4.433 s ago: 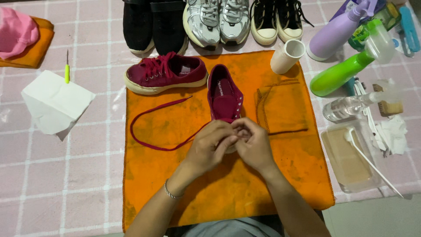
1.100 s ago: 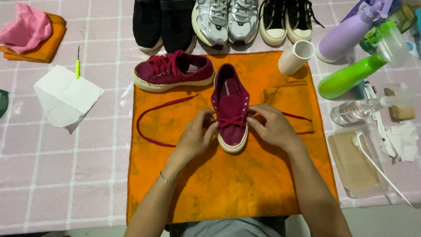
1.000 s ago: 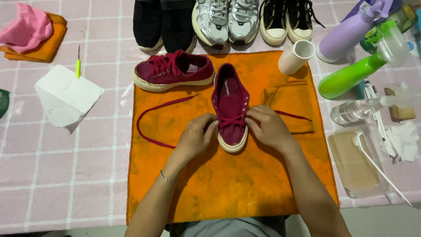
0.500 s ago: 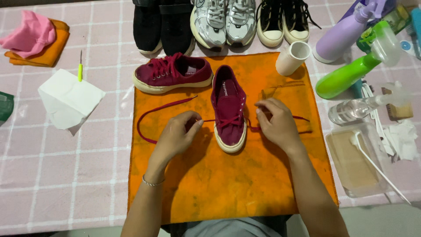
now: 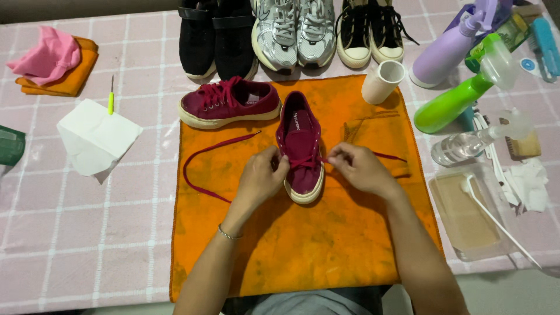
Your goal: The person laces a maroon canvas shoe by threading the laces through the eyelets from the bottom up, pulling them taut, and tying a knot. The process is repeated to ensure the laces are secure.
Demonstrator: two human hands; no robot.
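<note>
With the shoe toe-toward-the-person on the orange cloth, the left hand and right hand each pinch the lace (its long left end trails loose), which I judge could pull uneven or slip an eyelet.

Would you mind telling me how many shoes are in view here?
8: six in a back row, namely two black, two silver, two black-and-cream; one laced maroon shoe and one maroon shoe on the orange towel.
</note>
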